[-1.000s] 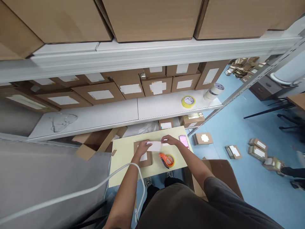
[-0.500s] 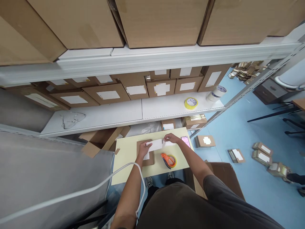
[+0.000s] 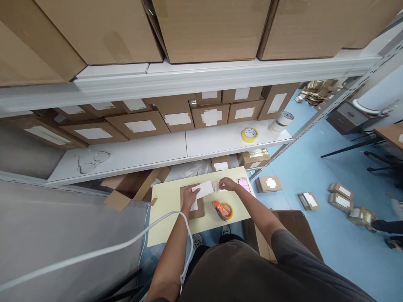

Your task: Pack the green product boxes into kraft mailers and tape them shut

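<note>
My left hand (image 3: 189, 197) pinches a white paper slip (image 3: 203, 190) by its left end, holding it above a small cardboard box (image 3: 197, 212) with a white label. At the slip's right end, my right hand (image 3: 227, 183) has its fingers pinched together on a small translucent strip (image 3: 216, 187); what this strip is I cannot make out. Nearer my body, an orange tape dispenser (image 3: 219, 208) lies against a yellow-rimmed tape roll (image 3: 231, 212). A phone with a pink screen (image 3: 244, 185) rests just right of my right hand.
The pale yellow table (image 3: 163, 226) stands below a white shelf (image 3: 147, 152) with labelled boxes, glasses (image 3: 91, 161) and tape rolls (image 3: 250, 134). A white cable (image 3: 126, 243) arcs over my left forearm. An open carton (image 3: 294, 230) is at my right; boxes and another person's legs (image 3: 388, 227) are beyond.
The white slip has tilted, its right end slightly higher. My right hand has shifted slightly right, and more of the translucent strip shows between the hands. The view has turned slightly.
</note>
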`<state>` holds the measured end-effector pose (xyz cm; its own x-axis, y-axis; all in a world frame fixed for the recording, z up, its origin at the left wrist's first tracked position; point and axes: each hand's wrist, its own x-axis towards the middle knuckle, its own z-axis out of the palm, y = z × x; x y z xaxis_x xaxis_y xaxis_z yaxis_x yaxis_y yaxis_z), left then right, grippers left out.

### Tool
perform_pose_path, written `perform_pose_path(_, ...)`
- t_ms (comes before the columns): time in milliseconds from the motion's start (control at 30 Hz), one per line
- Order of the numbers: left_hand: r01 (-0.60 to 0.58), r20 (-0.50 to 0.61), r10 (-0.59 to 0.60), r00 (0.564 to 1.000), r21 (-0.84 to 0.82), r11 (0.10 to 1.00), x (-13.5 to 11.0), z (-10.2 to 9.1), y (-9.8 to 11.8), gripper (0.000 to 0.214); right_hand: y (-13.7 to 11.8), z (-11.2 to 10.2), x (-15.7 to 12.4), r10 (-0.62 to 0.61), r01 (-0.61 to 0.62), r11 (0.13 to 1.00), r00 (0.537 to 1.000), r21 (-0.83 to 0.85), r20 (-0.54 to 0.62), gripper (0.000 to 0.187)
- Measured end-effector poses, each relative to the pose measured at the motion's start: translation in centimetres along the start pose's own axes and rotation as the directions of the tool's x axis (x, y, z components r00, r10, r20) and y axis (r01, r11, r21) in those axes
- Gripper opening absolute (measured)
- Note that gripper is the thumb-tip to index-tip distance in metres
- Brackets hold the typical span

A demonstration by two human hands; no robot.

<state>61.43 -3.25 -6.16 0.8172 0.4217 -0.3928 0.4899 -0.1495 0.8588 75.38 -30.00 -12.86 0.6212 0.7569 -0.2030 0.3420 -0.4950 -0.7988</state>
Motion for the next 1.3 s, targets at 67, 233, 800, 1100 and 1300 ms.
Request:
perform_pose_path(67, 0.045, -0.052, -0.046, 0.998, -0.028, 0.999, -0.2, -0.3, -0.4, 0.032, 0.4, -0.1, -0.9, 0.036, -0.040, 0.996, 0.998, -0.079, -0.059, 0.018)
perform_pose_path(233, 0.237, -0.027, -0.253, 0.967, -0.268, 0.934, -1.1, -1.2, -0.8, 0.024, -0.7, -0.1, -3.5, 0.169, -0.206, 0.961, 0.966, -0.186, -0.195, 0.040)
perform_pose_path(800, 0.121, 0.162, -0.025, 0.986, -0.617, 0.777, -9.0, -2.4, 1.4, 0.048, -19.0, 10.5, -8.7, 0.305, 0.057, 0.682, 0.884, 0.729, -0.355, 0.036)
perform_pose_path(1100, 0.086, 0.137, 0.007, 0.991, -0.665, 0.742, -10.2, -2.9, 2.0, 0.047, -21.0, 10.2, -8.6, 0.270, 0.084, 0.679, 0.895, 0.730, -0.355, 0.036)
perform_pose_path(1300, 0.014, 0.073, 0.039, 0.997, -0.616, 0.787, -11.0, -2.7, 2.5, 0.048, -21.5, 10.1, -8.9, 0.249, 0.087, 0.678, 0.907, 0.730, -0.340, 0.038)
